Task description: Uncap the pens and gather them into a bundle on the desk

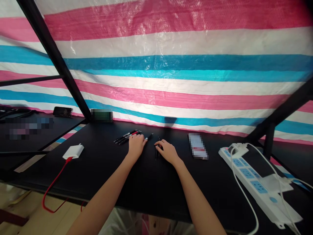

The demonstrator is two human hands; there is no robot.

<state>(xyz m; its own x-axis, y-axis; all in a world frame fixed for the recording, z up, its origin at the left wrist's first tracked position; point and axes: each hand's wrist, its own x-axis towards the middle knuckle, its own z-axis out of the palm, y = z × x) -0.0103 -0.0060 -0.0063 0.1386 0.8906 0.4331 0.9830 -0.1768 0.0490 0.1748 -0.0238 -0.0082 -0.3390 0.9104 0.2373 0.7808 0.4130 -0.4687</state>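
Note:
My left hand (136, 145) rests low over the black table, its fingers curled down and the thumb against a dark pen (150, 136) that sticks out to the upper right. Just left of that hand lie several pens (124, 137) in a loose bunch, mostly black, with some red and white showing. My right hand (167, 150) is closed at the fingertips on a black pen (156, 154), which points roughly away from me. The two hands are a short gap apart. Parts of both held pens are hidden by fingers.
A white charger (73, 151) with a red cable (55, 181) is on the left. A blurred phone-like object (197, 146) lies right of my hands. Farther right is a white power strip (246, 174) with cables. Black metal bars (57, 62) and a striped sheet (171, 62) stand behind.

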